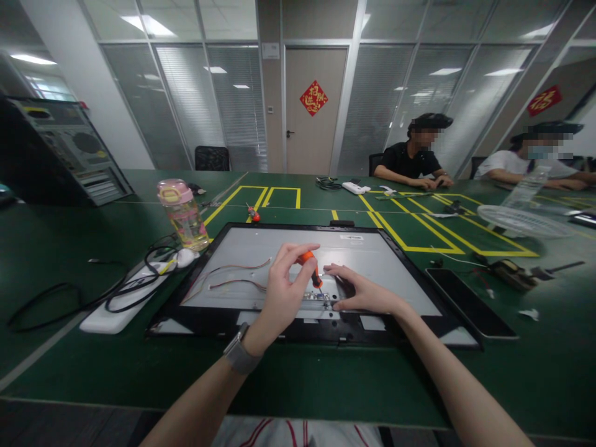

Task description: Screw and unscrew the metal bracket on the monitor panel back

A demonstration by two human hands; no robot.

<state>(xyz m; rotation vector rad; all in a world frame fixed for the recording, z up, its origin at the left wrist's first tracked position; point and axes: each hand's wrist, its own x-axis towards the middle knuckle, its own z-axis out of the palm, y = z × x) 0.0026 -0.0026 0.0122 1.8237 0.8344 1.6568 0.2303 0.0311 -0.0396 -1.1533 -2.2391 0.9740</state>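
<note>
One screwdriver [317,273] sits gripped in the left hand [287,282], pointing down at the grey panel [395,261]. I see the right hand [361,290], fingers parted, beside its tip.

- Left hand [289,279], watch [241,349] at wrist: grips one orange-and-black screwdriver [315,272], tilted, tip down near a small circuit board [316,297].
- Right hand [367,292]: thumb and fingers spread beside the tip.
- Flat panel [251,245], grey, black-framed, on green table [93,372].
- Left of panel: white power strip [123,304], pink-lidded bottle [185,217].
- Right: black phone [470,304].
- Far side: two seated people [410,160].
</note>
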